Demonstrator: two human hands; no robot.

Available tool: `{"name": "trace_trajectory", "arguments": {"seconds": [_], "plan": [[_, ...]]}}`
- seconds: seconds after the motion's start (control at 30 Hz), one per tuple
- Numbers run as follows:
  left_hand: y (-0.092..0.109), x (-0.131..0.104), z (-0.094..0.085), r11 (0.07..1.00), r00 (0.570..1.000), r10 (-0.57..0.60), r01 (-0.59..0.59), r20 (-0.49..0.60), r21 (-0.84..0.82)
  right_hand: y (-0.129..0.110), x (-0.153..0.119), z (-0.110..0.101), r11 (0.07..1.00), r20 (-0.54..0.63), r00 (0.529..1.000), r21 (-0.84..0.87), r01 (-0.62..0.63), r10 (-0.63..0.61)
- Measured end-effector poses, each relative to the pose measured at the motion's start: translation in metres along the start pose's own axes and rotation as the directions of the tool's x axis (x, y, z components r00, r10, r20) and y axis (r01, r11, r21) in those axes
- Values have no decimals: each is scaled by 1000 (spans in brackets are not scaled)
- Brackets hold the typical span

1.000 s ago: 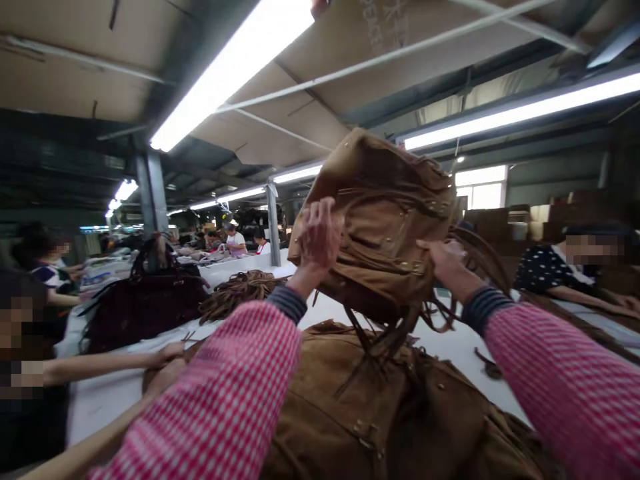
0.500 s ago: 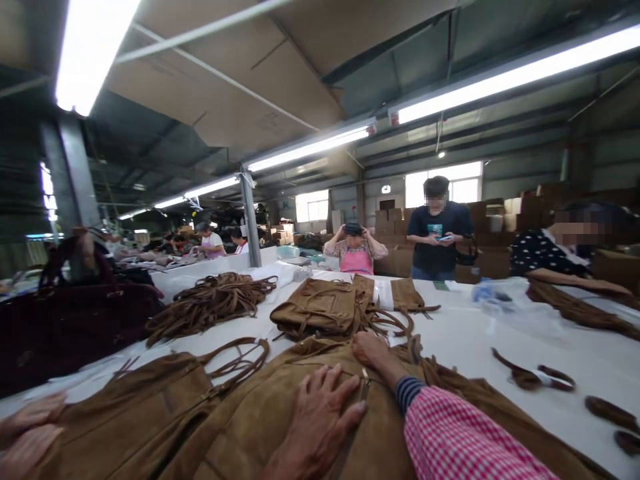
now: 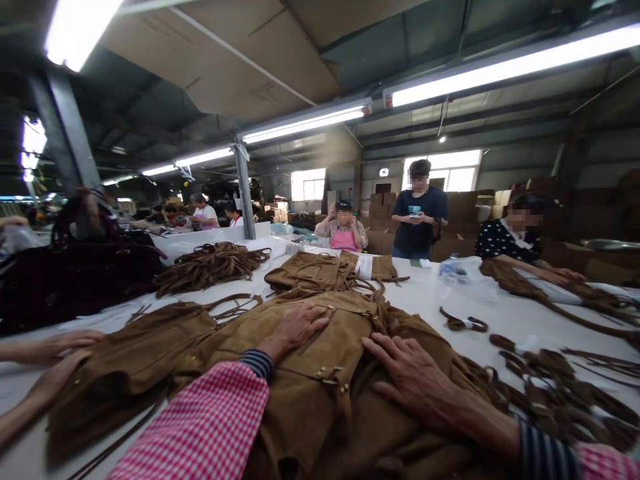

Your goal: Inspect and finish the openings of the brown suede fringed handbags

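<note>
A brown suede-like bag (image 3: pixel 295 380) lies spread on the table in front of me, with a zip and metal buckle fittings on its face. My left hand (image 3: pixel 300 327) rests on its upper part beside the zip, palm down and fingers stretched. On the bag's right side lies my right hand (image 3: pixel 415 373), its fingers spread near the edge of the lighter panel. A dark strap with brass-coloured studs (image 3: pixel 337 383) hangs between my two forearms. The bag's near end is in shadow and partly cut off by the frame.
Another person's hands (image 3: pixel 65 353) touch a second brown bag (image 3: pixel 135 350) at left. Beyond are a heap of brown straps (image 3: pixel 210 267), more bags (image 3: pixel 305 270) and a dark handbag (image 3: pixel 75 287). Bundled straps (image 3: pixel 545 380) and clear plastic (image 3: pixel 465 275) lie right. Several people are around.
My left hand has moved forward on the bag, and my right hand has come back to its right side. The bag's buckled strap now shows. The view has shifted, revealing more strap bundles.
</note>
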State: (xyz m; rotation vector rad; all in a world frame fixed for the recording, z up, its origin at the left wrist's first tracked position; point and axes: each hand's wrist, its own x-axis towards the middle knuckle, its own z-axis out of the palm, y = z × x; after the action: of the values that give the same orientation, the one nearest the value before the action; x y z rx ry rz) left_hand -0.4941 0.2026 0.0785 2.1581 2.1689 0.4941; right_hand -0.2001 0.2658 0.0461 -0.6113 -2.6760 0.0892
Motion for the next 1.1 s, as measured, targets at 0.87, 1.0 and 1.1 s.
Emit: {"name": "trace_trajectory", "arguments": {"seconds": [0.87,1.0,1.1], "plan": [[127,-156,-17,954,845,-153,262,-513,146,-105,-148,30,985,-375,925,-123,-119,65],[133,-179,-70,944,681,-267,328,-682,-42,-111,-151,40,978,-398,913,-134,-160,95],[155,-204,-122,962,588,-242,250,-772,-111,-118,-154,34,983,-363,926,-97,-153,108]]}}
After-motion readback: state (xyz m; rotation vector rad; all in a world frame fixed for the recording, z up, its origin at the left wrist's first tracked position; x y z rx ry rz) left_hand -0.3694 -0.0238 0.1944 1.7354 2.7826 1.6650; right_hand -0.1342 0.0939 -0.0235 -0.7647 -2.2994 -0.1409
